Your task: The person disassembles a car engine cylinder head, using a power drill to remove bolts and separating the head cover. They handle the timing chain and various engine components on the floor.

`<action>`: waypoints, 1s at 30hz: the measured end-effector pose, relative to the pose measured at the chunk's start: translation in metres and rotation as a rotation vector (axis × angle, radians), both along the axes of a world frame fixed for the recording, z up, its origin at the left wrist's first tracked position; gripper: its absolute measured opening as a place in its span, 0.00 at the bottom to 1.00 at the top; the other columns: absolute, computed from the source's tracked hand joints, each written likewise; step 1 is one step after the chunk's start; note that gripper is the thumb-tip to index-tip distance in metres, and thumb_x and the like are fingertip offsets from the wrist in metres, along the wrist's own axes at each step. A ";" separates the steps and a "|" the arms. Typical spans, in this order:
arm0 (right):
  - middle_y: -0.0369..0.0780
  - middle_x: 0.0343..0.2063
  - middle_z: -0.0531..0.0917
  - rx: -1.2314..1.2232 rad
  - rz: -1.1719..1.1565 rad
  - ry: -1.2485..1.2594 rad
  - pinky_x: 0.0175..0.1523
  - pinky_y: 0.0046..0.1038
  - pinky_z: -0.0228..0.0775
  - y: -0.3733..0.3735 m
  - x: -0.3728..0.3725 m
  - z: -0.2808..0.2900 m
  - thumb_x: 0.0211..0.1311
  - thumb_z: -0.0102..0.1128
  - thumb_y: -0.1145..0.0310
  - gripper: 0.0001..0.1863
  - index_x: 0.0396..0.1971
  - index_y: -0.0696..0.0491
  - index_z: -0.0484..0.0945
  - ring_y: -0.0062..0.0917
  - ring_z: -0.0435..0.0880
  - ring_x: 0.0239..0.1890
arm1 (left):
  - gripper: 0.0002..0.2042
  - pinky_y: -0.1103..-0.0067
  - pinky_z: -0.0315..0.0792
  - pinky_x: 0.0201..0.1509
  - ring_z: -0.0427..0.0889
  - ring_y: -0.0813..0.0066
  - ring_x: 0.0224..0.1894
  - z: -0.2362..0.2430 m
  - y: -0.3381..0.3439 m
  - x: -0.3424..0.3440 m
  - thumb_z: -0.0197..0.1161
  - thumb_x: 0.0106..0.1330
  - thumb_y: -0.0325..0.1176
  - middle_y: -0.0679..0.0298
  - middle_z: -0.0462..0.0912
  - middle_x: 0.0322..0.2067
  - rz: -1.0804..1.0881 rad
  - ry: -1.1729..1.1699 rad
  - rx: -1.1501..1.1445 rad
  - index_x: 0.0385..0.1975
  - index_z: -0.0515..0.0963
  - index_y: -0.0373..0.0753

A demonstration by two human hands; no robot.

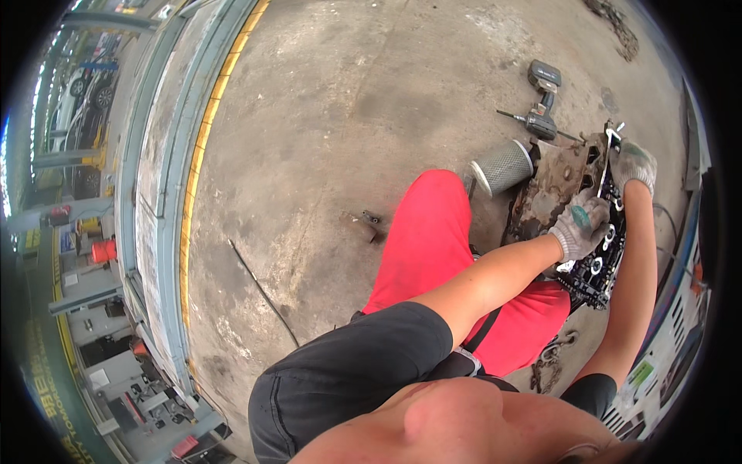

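Left hand: gloved left hand (581, 224) lies curled on the engine part (599, 232), fingers bent over its upper face; whether it truly grips is hard to tell.
Right hand: gloved right hand (634, 166) rests closed over the far upper edge of the same part, near its top corner.
Engine part: one long dark metal casting with round openings along it, standing on edge; its long axis runs from the upper right down toward the person's knee, the far end pointing away from the person.
Position: it leans just beside a rusty metal block (553, 189), to the right of the red trouser leg (429, 240).
Hidden: the casting's lower end is cut off behind the left forearm and the red cloth; the fingertips are blurred by the gloves.
Nearby: one perforated metal cylinder (502, 165) lies touching the rusty block's left side; one cordless drill (542, 100) lies farther off on the concrete floor (325, 116).
Count: two hands, two gloves, one casting, one cylinder, one drill.
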State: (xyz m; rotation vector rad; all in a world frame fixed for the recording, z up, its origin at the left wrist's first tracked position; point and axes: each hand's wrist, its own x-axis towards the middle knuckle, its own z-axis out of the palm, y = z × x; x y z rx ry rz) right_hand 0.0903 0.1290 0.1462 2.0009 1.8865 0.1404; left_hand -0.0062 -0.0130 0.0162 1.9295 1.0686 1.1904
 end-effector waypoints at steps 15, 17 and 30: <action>0.49 0.48 0.91 0.007 -0.054 -0.013 0.57 0.47 0.82 0.012 0.031 -0.018 0.82 0.43 0.39 0.34 0.49 0.53 0.90 0.47 0.90 0.53 | 0.14 0.52 0.71 0.67 0.72 0.42 0.63 -0.002 0.004 0.007 0.71 0.64 0.32 0.58 0.77 0.52 0.012 -0.093 0.018 0.45 0.73 0.44; 0.50 0.48 0.91 0.038 -0.059 0.022 0.56 0.47 0.82 0.011 0.027 -0.016 0.82 0.43 0.39 0.34 0.49 0.53 0.90 0.48 0.90 0.52 | 0.14 0.52 0.72 0.65 0.73 0.43 0.60 0.000 0.004 0.005 0.71 0.63 0.31 0.58 0.77 0.51 0.022 -0.118 0.037 0.45 0.73 0.44; 0.48 0.51 0.91 0.145 -0.130 0.550 0.59 0.40 0.79 -0.077 0.081 0.028 0.83 0.49 0.46 0.27 0.55 0.54 0.87 0.46 0.89 0.54 | 0.08 0.66 0.80 0.46 0.86 0.60 0.43 0.006 0.020 -0.009 0.63 0.64 0.37 0.61 0.87 0.40 -0.079 0.361 0.181 0.39 0.83 0.44</action>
